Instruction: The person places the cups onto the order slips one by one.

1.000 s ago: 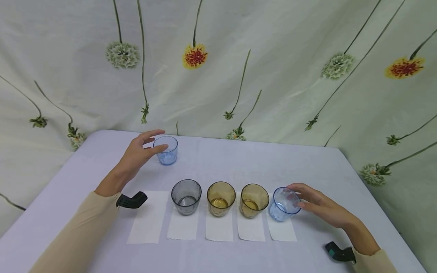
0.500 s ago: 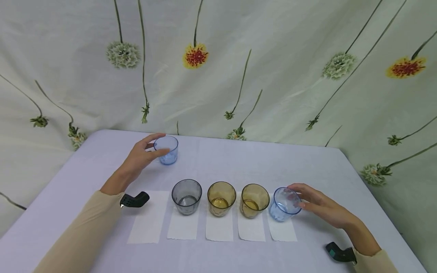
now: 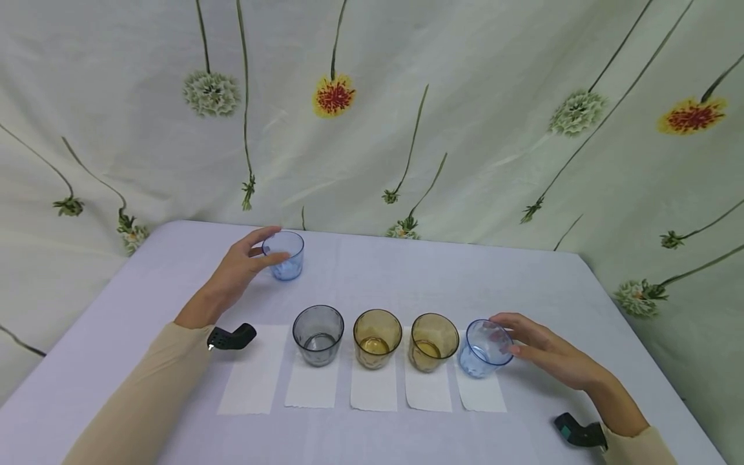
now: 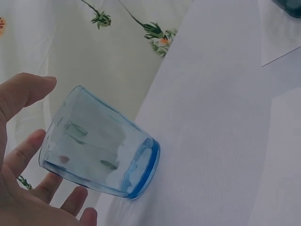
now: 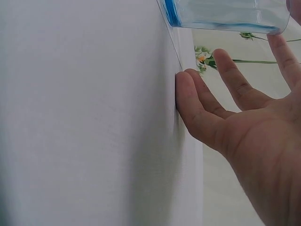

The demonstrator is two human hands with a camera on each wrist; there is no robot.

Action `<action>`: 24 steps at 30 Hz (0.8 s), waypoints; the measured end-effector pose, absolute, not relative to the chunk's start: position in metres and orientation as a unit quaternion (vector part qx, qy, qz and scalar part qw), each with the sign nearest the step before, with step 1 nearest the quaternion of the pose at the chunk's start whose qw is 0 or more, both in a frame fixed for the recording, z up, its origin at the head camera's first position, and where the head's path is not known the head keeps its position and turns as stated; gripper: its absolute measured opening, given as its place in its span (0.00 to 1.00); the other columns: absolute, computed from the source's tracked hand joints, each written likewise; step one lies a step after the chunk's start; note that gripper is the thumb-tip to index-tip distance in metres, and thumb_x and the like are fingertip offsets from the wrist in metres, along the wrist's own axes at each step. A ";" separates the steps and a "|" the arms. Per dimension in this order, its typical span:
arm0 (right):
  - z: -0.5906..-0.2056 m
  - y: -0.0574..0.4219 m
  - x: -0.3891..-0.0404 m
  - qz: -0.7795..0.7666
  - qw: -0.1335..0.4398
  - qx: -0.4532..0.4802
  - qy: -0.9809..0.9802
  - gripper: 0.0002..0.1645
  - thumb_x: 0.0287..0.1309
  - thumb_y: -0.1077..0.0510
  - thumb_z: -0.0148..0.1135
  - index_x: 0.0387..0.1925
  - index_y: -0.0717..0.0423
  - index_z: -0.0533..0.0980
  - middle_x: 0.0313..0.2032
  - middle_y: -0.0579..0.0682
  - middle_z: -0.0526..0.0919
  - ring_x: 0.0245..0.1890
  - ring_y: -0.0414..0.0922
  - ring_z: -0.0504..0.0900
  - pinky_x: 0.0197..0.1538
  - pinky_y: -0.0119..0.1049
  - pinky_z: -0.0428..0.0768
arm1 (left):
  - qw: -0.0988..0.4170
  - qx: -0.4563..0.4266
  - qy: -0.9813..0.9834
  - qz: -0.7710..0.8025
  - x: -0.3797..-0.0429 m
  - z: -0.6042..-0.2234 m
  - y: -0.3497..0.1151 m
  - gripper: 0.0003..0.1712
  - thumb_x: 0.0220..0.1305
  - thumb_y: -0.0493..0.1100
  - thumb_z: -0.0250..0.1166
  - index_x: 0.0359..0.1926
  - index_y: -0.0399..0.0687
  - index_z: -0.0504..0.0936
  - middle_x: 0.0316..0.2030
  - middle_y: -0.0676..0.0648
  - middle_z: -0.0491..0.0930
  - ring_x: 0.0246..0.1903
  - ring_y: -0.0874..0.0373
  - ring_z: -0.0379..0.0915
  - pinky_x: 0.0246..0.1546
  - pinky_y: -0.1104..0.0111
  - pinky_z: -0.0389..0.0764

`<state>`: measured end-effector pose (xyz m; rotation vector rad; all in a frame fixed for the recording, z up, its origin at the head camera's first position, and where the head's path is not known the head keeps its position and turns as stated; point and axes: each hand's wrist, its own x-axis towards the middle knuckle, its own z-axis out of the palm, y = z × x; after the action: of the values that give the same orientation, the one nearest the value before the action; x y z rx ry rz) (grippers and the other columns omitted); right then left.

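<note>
Near the back left of the table stands a clear blue glass tumbler point(image 3: 285, 258). My left hand point(image 3: 235, 268) is spread around its left side; in the left wrist view, a gap shows between the thumb point(image 4: 35, 89) and the blue tumbler point(image 4: 99, 146), fingertips right at the rim. At the right end of a row of tumblers, my right hand point(image 3: 549, 349) pinches the rim of a second blue tumbler point(image 3: 479, 361) between thumb and index finger. The other right fingers point(image 5: 235, 80) extend loosely below that blue tumbler point(image 5: 225, 14) in the right wrist view.
Between the hands, a grey tumbler point(image 3: 317, 342) and two amber tumblers, one left point(image 3: 376, 345) and one right point(image 3: 433, 349), stand on white paper strips. Another paper strip point(image 3: 250, 374) lies left of them. A flowered cloth point(image 3: 482, 129) hangs behind the table point(image 3: 407, 271).
My left hand has shifted slightly to the right and down around the back-left tumbler. The right hand and the tumblers keep their places.
</note>
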<state>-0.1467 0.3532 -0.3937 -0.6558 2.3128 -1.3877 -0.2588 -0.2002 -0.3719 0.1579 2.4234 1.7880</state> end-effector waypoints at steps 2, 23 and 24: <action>-0.394 0.353 -0.147 -0.492 0.180 -0.235 0.819 0.27 0.75 0.62 0.47 0.72 0.53 0.62 0.68 0.34 0.65 0.63 0.25 0.67 0.59 0.27 0.73 | 0.066 0.054 0.791 0.606 -0.260 -0.373 -0.201 0.48 0.65 0.50 0.69 0.79 0.52 0.53 0.80 0.45 0.44 0.77 0.41 0.42 0.75 0.43 0.46; -0.394 0.354 -0.148 -0.483 0.177 -0.234 0.825 0.26 0.75 0.61 0.48 0.72 0.51 0.63 0.70 0.43 0.66 0.63 0.24 0.67 0.58 0.27 0.73 | 0.081 0.068 0.739 0.665 -0.267 -0.377 -0.195 0.48 0.67 0.39 0.67 0.79 0.45 0.49 0.79 0.39 0.47 0.78 0.46 0.41 0.77 0.51 0.46; -0.394 0.354 -0.148 -0.484 0.178 -0.232 0.825 0.26 0.75 0.61 0.48 0.72 0.51 0.63 0.70 0.43 0.66 0.63 0.24 0.67 0.58 0.27 0.73 | 0.082 0.068 0.739 0.665 -0.267 -0.377 -0.195 0.48 0.67 0.39 0.67 0.79 0.45 0.49 0.79 0.39 0.47 0.78 0.46 0.41 0.77 0.51 0.45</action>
<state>-0.1479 0.3537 -0.3937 -0.6575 2.3328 -1.3696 -0.2667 -0.1947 -0.3773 0.2043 2.2091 1.9861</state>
